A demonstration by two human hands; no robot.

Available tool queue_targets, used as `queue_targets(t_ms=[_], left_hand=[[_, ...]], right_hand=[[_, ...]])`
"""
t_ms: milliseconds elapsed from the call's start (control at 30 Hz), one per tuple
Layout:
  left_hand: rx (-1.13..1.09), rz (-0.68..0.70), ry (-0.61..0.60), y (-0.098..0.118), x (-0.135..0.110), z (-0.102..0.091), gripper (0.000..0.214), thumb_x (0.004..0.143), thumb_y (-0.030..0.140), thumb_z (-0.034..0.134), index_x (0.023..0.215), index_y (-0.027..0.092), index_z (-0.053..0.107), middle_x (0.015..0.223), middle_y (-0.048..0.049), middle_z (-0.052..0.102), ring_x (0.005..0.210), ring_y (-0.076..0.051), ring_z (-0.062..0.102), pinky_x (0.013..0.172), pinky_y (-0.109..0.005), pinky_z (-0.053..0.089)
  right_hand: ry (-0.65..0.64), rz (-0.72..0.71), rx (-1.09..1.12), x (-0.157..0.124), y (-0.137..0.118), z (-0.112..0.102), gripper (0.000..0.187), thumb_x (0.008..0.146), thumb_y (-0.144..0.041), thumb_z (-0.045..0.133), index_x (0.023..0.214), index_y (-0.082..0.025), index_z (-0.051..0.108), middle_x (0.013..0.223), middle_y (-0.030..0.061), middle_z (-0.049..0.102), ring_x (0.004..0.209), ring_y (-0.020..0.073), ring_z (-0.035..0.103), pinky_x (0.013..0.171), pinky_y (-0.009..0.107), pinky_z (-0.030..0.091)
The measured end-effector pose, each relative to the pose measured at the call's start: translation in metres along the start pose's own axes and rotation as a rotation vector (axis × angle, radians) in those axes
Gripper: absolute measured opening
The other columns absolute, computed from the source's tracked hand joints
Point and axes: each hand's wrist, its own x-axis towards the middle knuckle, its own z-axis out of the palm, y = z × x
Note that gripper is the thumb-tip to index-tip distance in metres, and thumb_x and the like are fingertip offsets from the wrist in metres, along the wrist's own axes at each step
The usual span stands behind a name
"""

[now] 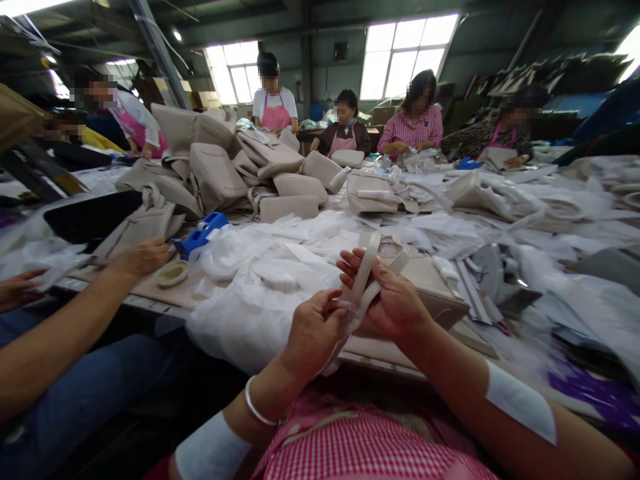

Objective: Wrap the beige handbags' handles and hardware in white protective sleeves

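A beige bag (pixel 435 293) lies on the table in front of me, its top partly hidden by my right arm and hand. My right hand (pixel 397 303) is closed around the bag's strap (pixel 369 267), thumb over it and fingers behind, partly spread. The strap looks wrapped in translucent plastic film. To its left, my left hand (pixel 315 327) pinches the lower end of the plastic film (pixel 353 313) between thumb and fingers; exactly what lies inside the pinch is hidden. A large heap of white plastic bags (pixel 245 307) sits beside my left hand.
Beige bags (pixel 217 173) are piled farther back on the left. A blue tape dispenser (pixel 200 233) and a tape roll (pixel 172 274) lie near a co-worker's hand (pixel 143 257). White sheets and more bags (pixel 493 193) cover the right side. Several people work across the table.
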Motion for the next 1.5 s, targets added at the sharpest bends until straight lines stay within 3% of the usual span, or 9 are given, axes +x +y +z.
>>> queue_targets(t_ms=[333,633,800,933,1000,1067,1200,1267,1500], left_hand=[[-0.007,0.064,-0.002,0.019,-0.004,0.008,0.028,0.086,0.022,0.062,0.112,0.019,0.069,0.100,-0.0049,0.078,0.087,-0.018,0.074,0.075,-0.024,0.057],[-0.050,-0.063,0.031,0.018,0.002,0.005,0.028,0.083,0.023,0.065,0.108,0.014,0.067,0.089,-0.0070,0.079,0.079,-0.018,0.074,0.068,-0.025,0.058],[-0.037,0.038,0.010,0.019,0.005,0.007,0.025,0.083,0.024,0.067,0.106,0.016,0.070,0.093,-0.0065,0.078,0.083,-0.018,0.074,0.073,-0.026,0.059],[0.117,0.210,0.102,0.019,0.014,-0.004,0.025,0.079,0.025,0.072,0.103,0.017,0.073,0.099,-0.0072,0.077,0.090,-0.019,0.071,0.084,-0.029,0.057],[0.026,0.234,0.059,0.020,0.020,-0.014,0.039,0.079,0.031,0.073,0.115,0.018,0.069,0.117,-0.0109,0.072,0.104,-0.022,0.068,0.090,-0.032,0.055],[-0.171,0.154,-0.155,0.020,0.022,-0.024,0.056,0.080,0.042,0.073,0.129,0.018,0.061,0.125,-0.0145,0.068,0.108,-0.024,0.067,0.090,-0.034,0.055],[-0.208,-0.181,-0.737,0.007,0.006,-0.050,0.048,0.079,0.049,0.071,0.111,0.014,0.069,0.089,-0.0123,0.076,0.079,-0.023,0.072,0.071,-0.031,0.055],[-0.059,-0.296,-0.851,-0.015,-0.009,-0.072,0.033,0.083,0.041,0.067,0.101,0.014,0.071,0.081,-0.0094,0.076,0.071,-0.020,0.070,0.067,-0.028,0.053],[0.701,-0.610,-0.417,-0.131,-0.097,-0.206,0.015,0.062,0.017,0.057,0.070,0.019,0.069,0.065,-0.0008,0.073,0.066,-0.022,0.068,0.059,-0.026,0.046]], right_hand=[[-0.150,-0.080,-0.232,-0.006,0.019,-0.016,0.045,0.092,-0.050,0.060,0.128,-0.024,0.058,0.116,0.0097,0.073,0.102,0.0239,0.069,0.096,0.043,0.050],[-0.154,0.004,-0.255,-0.001,-0.027,-0.029,0.048,0.078,-0.055,0.074,0.114,-0.025,0.067,0.111,0.0087,0.075,0.100,0.0263,0.069,0.084,0.040,0.055],[-0.247,0.172,-0.381,-0.014,-0.001,-0.032,0.045,0.067,-0.044,0.086,0.103,-0.019,0.073,0.091,0.0059,0.076,0.085,0.0210,0.070,0.077,0.032,0.054],[-0.136,0.199,-0.452,-0.018,0.013,-0.029,0.037,0.062,-0.038,0.089,0.086,-0.015,0.075,0.077,0.0040,0.074,0.068,0.0173,0.066,0.065,0.030,0.054],[-0.062,0.155,-0.426,-0.015,0.010,-0.025,0.035,0.061,-0.037,0.090,0.084,-0.016,0.075,0.075,0.0036,0.074,0.065,0.0170,0.066,0.063,0.030,0.056],[-0.043,0.086,-0.386,-0.009,0.003,-0.018,0.030,0.061,-0.035,0.090,0.079,-0.017,0.075,0.076,0.0034,0.074,0.067,0.0173,0.067,0.065,0.031,0.058],[-0.065,-0.026,-0.343,0.004,-0.013,-0.006,0.023,0.067,-0.034,0.087,0.075,-0.018,0.073,0.077,0.0044,0.075,0.073,0.0192,0.070,0.067,0.031,0.059],[-0.016,-0.111,-0.332,0.014,-0.022,-0.006,0.023,0.068,-0.034,0.087,0.076,-0.019,0.072,0.075,0.0034,0.074,0.074,0.0207,0.071,0.068,0.033,0.059],[0.132,-0.239,-0.278,0.035,-0.015,-0.021,0.026,0.065,-0.032,0.089,0.079,-0.021,0.069,0.080,0.0020,0.074,0.079,0.0227,0.073,0.069,0.036,0.060]])
